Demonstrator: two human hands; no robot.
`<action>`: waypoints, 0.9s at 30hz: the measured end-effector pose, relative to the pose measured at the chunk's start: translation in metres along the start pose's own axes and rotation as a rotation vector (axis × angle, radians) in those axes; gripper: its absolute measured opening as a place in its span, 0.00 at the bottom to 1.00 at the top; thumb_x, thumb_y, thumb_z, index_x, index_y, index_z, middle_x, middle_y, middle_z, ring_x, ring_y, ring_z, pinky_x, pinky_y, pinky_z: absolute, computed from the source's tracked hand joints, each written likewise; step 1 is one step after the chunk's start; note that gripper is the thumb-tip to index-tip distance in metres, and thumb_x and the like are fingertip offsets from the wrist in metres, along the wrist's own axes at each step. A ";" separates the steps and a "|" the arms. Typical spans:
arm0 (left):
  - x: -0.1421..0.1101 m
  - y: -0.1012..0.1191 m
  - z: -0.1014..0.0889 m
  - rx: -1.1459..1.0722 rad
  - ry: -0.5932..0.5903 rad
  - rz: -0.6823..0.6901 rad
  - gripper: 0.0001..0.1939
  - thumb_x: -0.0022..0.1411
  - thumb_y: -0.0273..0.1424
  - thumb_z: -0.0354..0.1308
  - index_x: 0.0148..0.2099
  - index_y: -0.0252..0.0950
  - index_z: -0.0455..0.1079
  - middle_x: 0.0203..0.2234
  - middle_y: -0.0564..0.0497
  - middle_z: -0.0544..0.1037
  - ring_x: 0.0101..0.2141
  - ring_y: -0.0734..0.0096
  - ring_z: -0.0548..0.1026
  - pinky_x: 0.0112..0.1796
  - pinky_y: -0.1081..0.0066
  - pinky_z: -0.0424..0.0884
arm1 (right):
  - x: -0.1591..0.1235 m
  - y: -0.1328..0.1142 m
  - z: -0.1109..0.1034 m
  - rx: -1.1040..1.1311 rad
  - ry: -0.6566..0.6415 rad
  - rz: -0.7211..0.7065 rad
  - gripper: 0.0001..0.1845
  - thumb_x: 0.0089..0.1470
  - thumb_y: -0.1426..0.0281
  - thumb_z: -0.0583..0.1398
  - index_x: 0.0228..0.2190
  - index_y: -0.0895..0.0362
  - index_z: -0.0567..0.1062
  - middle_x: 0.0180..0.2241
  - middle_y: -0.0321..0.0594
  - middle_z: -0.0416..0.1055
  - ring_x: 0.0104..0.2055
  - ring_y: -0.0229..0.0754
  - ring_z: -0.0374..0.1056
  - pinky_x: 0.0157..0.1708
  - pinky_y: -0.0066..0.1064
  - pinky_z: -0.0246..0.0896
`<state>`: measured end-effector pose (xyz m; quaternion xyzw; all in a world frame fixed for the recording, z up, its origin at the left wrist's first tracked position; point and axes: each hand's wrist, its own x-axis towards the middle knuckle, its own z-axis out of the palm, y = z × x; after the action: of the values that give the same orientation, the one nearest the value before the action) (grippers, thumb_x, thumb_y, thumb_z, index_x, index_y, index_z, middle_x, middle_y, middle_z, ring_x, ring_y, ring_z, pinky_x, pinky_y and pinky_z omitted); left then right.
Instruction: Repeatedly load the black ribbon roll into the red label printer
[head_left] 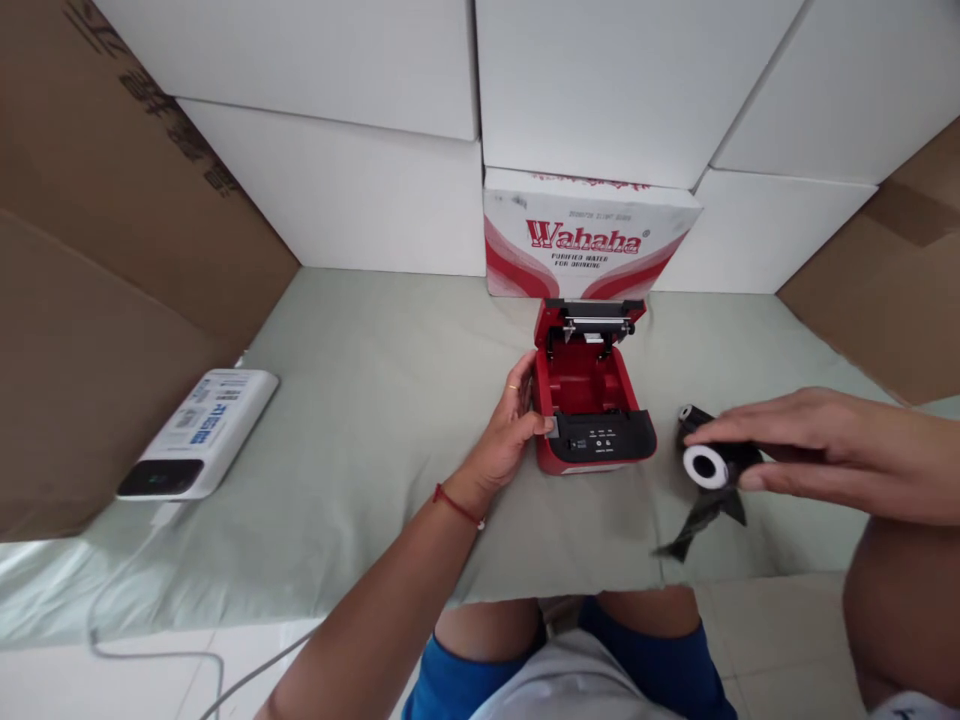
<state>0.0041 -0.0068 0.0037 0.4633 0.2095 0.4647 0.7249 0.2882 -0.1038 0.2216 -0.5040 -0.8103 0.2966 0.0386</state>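
A red and black receipt printer (596,435) stands on the cloth with its lid (592,325) raised and its red paper bay bare. My left hand (517,420) grips the printer's left side, fingers along the wall and thumb on a grey tab at the front corner. To the right, my right hand (787,440) holds a small paper roll (705,466) between thumb and fingers, its white ring-shaped end facing me. Torn black wrapping (701,520) trails below the roll. Just behind lies another small black roll (694,415), partly hidden by the hand.
A white power bank (217,430) with a grey cable (157,655) lies at the left. Behind the printer stands a Wahaha carton (585,240) against stacked white boxes (337,180). Brown cardboard (112,280) walls both sides of the green cloth (375,370). My legs are under the front edge.
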 end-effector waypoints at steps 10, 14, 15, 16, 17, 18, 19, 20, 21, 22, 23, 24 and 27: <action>-0.004 0.003 0.005 0.075 0.023 0.017 0.49 0.56 0.32 0.65 0.78 0.49 0.56 0.81 0.49 0.57 0.79 0.45 0.54 0.76 0.45 0.58 | 0.130 -0.034 0.060 -0.474 0.085 0.362 0.21 0.71 0.73 0.55 0.59 0.58 0.78 0.58 0.55 0.80 0.53 0.58 0.80 0.47 0.41 0.71; -0.003 0.002 0.004 0.120 0.017 0.039 0.49 0.57 0.32 0.64 0.78 0.48 0.54 0.80 0.47 0.58 0.78 0.44 0.56 0.75 0.42 0.59 | 0.146 -0.038 0.062 -0.509 0.076 0.375 0.19 0.71 0.75 0.53 0.56 0.59 0.79 0.51 0.55 0.83 0.48 0.58 0.81 0.40 0.40 0.66; -0.003 0.002 0.003 0.133 0.010 0.035 0.49 0.57 0.32 0.63 0.79 0.48 0.53 0.80 0.46 0.58 0.78 0.43 0.57 0.75 0.41 0.60 | 0.149 -0.036 0.062 -0.509 0.069 0.370 0.19 0.70 0.76 0.54 0.56 0.59 0.79 0.50 0.55 0.84 0.47 0.57 0.81 0.39 0.40 0.65; -0.002 0.001 0.001 0.155 0.000 0.035 0.49 0.57 0.32 0.63 0.79 0.48 0.53 0.80 0.45 0.57 0.78 0.43 0.57 0.75 0.41 0.60 | 0.151 -0.034 0.062 -0.507 0.060 0.364 0.19 0.70 0.76 0.54 0.56 0.59 0.79 0.50 0.55 0.84 0.47 0.57 0.81 0.39 0.39 0.65; -0.003 0.000 0.000 0.195 -0.004 0.047 0.49 0.58 0.32 0.62 0.79 0.48 0.52 0.80 0.44 0.57 0.78 0.44 0.57 0.75 0.40 0.60 | 0.154 -0.031 0.062 -0.504 0.051 0.358 0.19 0.70 0.76 0.55 0.56 0.59 0.79 0.50 0.55 0.85 0.48 0.57 0.81 0.40 0.39 0.65; -0.005 0.000 0.000 0.260 0.004 0.081 0.47 0.60 0.32 0.62 0.79 0.48 0.52 0.80 0.43 0.57 0.78 0.44 0.57 0.75 0.39 0.59 | 0.157 -0.027 0.063 -0.499 0.042 0.349 0.18 0.69 0.76 0.56 0.55 0.59 0.80 0.50 0.55 0.85 0.49 0.56 0.81 0.41 0.39 0.65; -0.007 0.000 -0.001 0.356 0.027 0.148 0.45 0.62 0.32 0.61 0.79 0.47 0.53 0.79 0.42 0.56 0.78 0.45 0.56 0.75 0.39 0.58 | 0.160 -0.024 0.065 -0.494 0.037 0.341 0.18 0.68 0.77 0.57 0.54 0.59 0.81 0.52 0.55 0.84 0.50 0.56 0.81 0.42 0.38 0.66; -0.011 0.001 0.000 0.478 0.062 0.246 0.42 0.64 0.33 0.60 0.79 0.46 0.55 0.78 0.41 0.57 0.78 0.45 0.56 0.75 0.38 0.57 | 0.162 -0.020 0.066 -0.489 0.037 0.334 0.18 0.67 0.77 0.58 0.54 0.59 0.81 0.53 0.55 0.84 0.51 0.56 0.81 0.43 0.39 0.66; -0.015 0.002 0.002 0.615 0.099 0.371 0.40 0.66 0.34 0.59 0.78 0.45 0.56 0.77 0.39 0.59 0.77 0.44 0.57 0.75 0.37 0.58 | 0.165 -0.017 0.068 -0.484 0.043 0.329 0.18 0.66 0.77 0.59 0.53 0.59 0.81 0.53 0.56 0.84 0.51 0.57 0.80 0.44 0.39 0.67; -0.020 0.004 0.005 0.750 0.130 0.509 0.38 0.68 0.35 0.59 0.77 0.44 0.58 0.74 0.38 0.62 0.76 0.44 0.59 0.74 0.37 0.59 | 0.167 -0.014 0.069 -0.478 0.054 0.325 0.18 0.66 0.77 0.59 0.54 0.59 0.82 0.53 0.57 0.84 0.51 0.57 0.80 0.45 0.39 0.67; -0.024 0.006 0.009 0.874 0.146 0.644 0.36 0.69 0.36 0.59 0.76 0.43 0.60 0.71 0.37 0.66 0.74 0.43 0.62 0.73 0.37 0.61 | 0.168 -0.012 0.070 -0.470 0.068 0.321 0.18 0.66 0.77 0.59 0.54 0.60 0.82 0.53 0.57 0.84 0.51 0.57 0.80 0.45 0.39 0.68; -0.029 0.009 0.014 0.975 0.142 0.764 0.35 0.68 0.36 0.60 0.75 0.41 0.63 0.66 0.37 0.71 0.71 0.44 0.66 0.71 0.39 0.64 | 0.169 -0.010 0.071 -0.459 0.082 0.315 0.18 0.66 0.76 0.59 0.53 0.60 0.82 0.53 0.58 0.84 0.50 0.57 0.81 0.45 0.40 0.68; -0.038 0.015 0.029 1.173 0.092 0.977 0.25 0.66 0.35 0.61 0.64 0.38 0.74 0.51 0.42 0.79 0.60 0.51 0.74 0.65 0.49 0.68 | 0.159 -0.014 0.069 -0.414 0.111 0.258 0.15 0.68 0.74 0.60 0.51 0.58 0.84 0.54 0.53 0.84 0.52 0.53 0.81 0.49 0.38 0.70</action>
<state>0.0001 -0.0519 0.0254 0.7926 0.2230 0.5641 0.0628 0.1741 -0.0051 0.1352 -0.6160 -0.7793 0.0985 -0.0592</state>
